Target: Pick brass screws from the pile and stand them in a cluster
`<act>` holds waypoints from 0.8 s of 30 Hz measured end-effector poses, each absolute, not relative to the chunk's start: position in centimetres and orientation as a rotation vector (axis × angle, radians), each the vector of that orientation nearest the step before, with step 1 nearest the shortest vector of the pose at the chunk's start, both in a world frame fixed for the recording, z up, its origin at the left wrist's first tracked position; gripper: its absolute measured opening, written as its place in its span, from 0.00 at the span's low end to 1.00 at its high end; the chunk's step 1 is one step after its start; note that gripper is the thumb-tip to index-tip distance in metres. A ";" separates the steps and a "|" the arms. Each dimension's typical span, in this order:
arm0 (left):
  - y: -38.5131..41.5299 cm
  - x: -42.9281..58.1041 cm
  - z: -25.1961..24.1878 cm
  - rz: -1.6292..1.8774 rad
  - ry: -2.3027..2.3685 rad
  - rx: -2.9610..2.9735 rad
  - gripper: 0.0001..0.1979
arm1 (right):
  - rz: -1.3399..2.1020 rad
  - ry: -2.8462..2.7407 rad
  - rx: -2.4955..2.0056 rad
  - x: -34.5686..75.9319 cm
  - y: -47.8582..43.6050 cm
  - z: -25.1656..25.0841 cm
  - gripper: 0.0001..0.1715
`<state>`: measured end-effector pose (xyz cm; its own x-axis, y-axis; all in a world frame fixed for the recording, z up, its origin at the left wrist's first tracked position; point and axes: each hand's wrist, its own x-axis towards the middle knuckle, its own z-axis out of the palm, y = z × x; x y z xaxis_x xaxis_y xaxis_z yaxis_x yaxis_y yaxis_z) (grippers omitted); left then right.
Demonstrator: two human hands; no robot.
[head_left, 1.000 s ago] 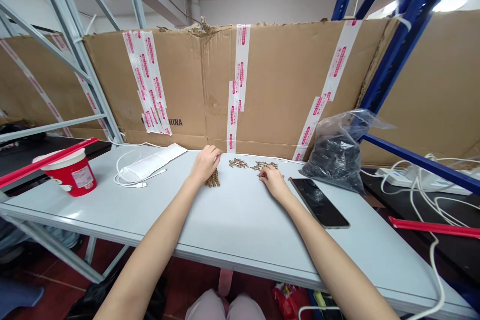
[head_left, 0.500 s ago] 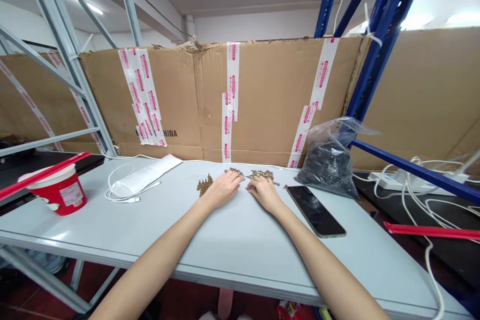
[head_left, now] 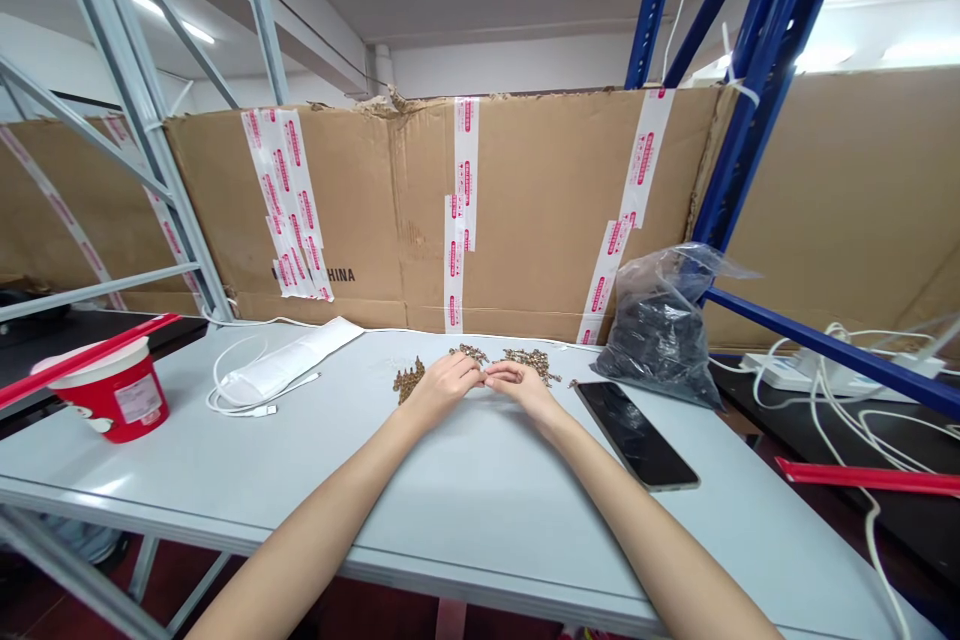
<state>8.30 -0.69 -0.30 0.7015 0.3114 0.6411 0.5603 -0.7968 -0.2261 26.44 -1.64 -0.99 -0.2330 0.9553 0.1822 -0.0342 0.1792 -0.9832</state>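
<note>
Over the middle of the grey table [head_left: 450, 480], my left hand [head_left: 448, 386] and my right hand [head_left: 523, 386] meet at the fingertips. Both are closed in a pinch; whatever sits between the fingers is too small to make out. Left of my left hand lies a heap of small brass-coloured metal pieces [head_left: 408, 380]. Just beyond the hands is a smaller pile of similar pieces [head_left: 469, 353]. A third pile of small metal pieces [head_left: 528, 360] spreads behind my right hand, partly hidden by it.
A black phone [head_left: 637, 435] lies to the right, before a clear plastic bag of dark contents [head_left: 660, 340]. At left stand a red paper tub [head_left: 139, 395] and a white sleeve [head_left: 292, 360] with a white cable [head_left: 255, 410]. A cardboard wall [head_left: 540, 220] closes the back.
My two hands have come together, fingertips now touching where a gap was before. The right hand has moved slightly left. The camera view has tilted up a little.
</note>
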 end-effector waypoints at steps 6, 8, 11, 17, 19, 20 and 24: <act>-0.7 8.4 -0.2 -0.857 -0.741 -2.426 0.16 | 1.318 -1.358 -0.945 26.3 -2.3 -0.3 0.21; -0.7 8.5 -0.2 -0.856 -0.739 -2.436 0.16 | 1.325 -1.357 -0.927 26.3 -2.4 -0.3 0.21; -0.7 8.3 -0.3 -0.815 -0.716 -2.450 0.15 | 1.342 -1.355 -0.909 26.2 -2.6 -0.2 0.21; -0.6 8.0 -0.1 -0.698 -0.715 -2.384 0.14 | 1.408 -1.354 -0.864 26.3 -3.0 0.2 0.21; -0.6 8.1 -0.1 -0.690 -0.724 -2.398 0.14 | 1.407 -1.362 -0.857 26.4 -2.9 0.2 0.21; -0.7 8.1 -0.1 -0.685 -0.722 -2.405 0.14 | 1.402 -1.363 -0.854 26.5 -2.9 0.1 0.22; -0.7 8.1 0.0 -0.635 -0.664 -2.395 0.13 | 1.392 -1.368 -0.838 26.5 -2.8 0.0 0.22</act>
